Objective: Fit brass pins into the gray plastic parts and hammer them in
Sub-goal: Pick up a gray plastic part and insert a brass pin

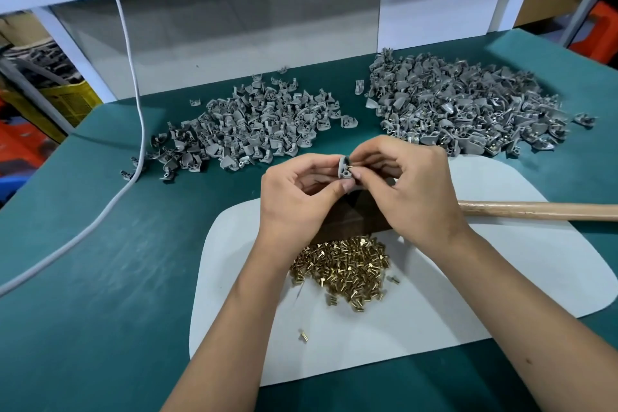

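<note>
My left hand (301,191) pinches a small gray plastic part (344,168) above the middle of the table. My right hand (408,184) pinches a brass pin (351,162) at the part's top edge. Below my hands a heap of brass pins (347,269) lies on a white mat (485,284). A pile of gray parts (247,124) spreads at the back left. A larger pile of gray parts (468,104), some showing brass, lies at the back right. A hammer's wooden handle (535,210) runs to the right edge; its head is hidden behind my hands.
A dark block (347,216) lies on the mat under my hands. One loose pin (303,335) lies near the mat's front. A white cable (140,130) trails across the green table (83,261) at the left. A white sheet (441,7) leans on the back wall.
</note>
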A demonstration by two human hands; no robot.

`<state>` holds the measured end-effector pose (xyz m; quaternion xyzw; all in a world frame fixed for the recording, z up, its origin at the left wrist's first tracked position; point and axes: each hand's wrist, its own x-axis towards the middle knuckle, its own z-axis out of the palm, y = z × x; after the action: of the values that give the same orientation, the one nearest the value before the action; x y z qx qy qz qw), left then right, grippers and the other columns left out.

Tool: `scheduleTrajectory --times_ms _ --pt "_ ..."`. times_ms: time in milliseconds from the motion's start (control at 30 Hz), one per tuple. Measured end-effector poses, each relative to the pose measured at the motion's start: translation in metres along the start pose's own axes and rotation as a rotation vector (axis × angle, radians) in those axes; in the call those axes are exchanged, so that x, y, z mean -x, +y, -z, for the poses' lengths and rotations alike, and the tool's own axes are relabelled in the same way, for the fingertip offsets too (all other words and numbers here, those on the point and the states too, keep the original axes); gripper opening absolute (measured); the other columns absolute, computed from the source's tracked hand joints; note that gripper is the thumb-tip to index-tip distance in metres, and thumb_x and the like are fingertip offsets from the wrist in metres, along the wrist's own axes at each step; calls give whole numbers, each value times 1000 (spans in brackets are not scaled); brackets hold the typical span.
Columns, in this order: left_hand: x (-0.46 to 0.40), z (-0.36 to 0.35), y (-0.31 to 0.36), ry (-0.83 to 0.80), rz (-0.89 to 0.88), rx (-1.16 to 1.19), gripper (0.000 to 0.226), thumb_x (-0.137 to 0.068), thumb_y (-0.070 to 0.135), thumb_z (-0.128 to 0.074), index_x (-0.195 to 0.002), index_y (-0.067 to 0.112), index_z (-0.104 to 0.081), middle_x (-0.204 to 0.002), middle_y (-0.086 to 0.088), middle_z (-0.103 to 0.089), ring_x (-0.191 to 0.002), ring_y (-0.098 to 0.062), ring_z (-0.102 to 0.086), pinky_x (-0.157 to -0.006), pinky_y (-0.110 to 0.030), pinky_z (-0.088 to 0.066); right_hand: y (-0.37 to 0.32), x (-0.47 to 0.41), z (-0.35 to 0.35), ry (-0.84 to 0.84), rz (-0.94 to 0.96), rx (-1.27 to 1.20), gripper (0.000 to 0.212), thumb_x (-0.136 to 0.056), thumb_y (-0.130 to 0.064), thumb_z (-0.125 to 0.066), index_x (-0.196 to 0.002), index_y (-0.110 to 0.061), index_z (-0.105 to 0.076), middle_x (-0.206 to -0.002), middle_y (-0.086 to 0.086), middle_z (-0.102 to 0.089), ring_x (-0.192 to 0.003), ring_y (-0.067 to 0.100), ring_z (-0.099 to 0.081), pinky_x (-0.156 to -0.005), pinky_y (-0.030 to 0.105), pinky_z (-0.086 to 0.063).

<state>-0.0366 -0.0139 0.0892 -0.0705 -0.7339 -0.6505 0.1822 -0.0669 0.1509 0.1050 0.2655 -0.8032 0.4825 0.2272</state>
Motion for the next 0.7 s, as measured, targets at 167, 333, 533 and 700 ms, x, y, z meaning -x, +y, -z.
scheduleTrajectory --times_ms 167,333,533,700 --pt "-1 4 0 -26 17 35 22 -82 0 -82 -103 6 -77 -94 -9 -79 -87 -26 -76 -86 -37 -62 1 -2 2 -9 80 61 6 -87 -6 -77 -91 -10 -78 -87 -4 -71 -84 5 -66 -79 20 -52" --pt "-3 5 0 -19 -25 38 36 -79 -5 -83 -113 5 -76 -100 -9 -79 -93 -20 -76 -88 -30 -60 2 -3 2 -61 37 70 4 -90 -7 -74 -94 -9 -75 -88 -4 -69 -84 5 -63 -79 15 -45" --pt "-3 8 -4 -40 32 148 31 -78 -4 -82 -107 3 -76 -96 -14 -79 -89 -31 -76 -88 -44 -62 1 -3 2 -106 37 82 8 -91 -6 -72 -97 -10 -75 -90 -7 -70 -86 4 -64 -82 13 -46" --pt "-3 9 -4 -66 54 177 27 -77 -3 -83 -102 6 -78 -90 -15 -79 -79 -24 -76 -79 -32 -63 0 -2 1 -83 85 133 5 -90 -5 -72 -94 -7 -74 -88 -3 -71 -82 5 -61 -80 7 -41"
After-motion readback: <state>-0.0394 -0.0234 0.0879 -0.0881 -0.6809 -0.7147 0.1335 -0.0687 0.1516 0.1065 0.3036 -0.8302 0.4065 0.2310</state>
